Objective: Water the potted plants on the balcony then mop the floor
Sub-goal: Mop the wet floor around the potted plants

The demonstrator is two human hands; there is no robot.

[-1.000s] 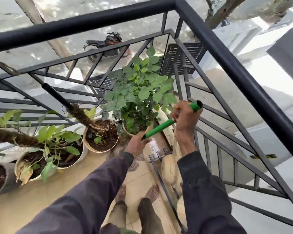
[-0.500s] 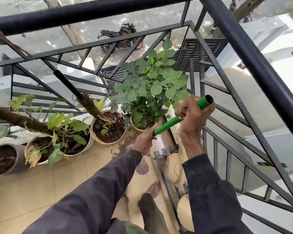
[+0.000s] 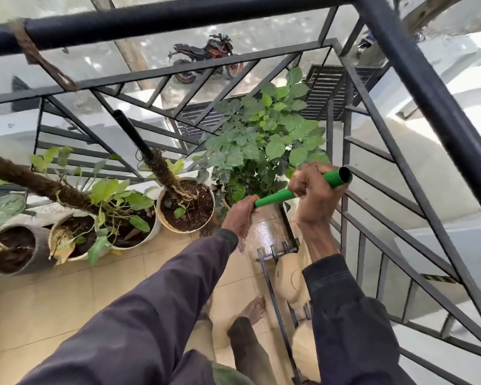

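Though the left hand (image 3: 240,215) grips the green handle (image 3: 274,197) low and the right hand (image 3: 314,191) grips it near the open top, its lower end hides behind the left hand. Pots (image 3: 153,229) line the railing (image 3: 178,20), the leftmost cut off; bare floor (image 3: 53,301) lies beneath.

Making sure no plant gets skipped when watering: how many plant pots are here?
5, in a row: grey pot far left, yellowed-leaf pot, white pot, moss-pole pot, and one under the bushy plant, mostly hidden by leaves.
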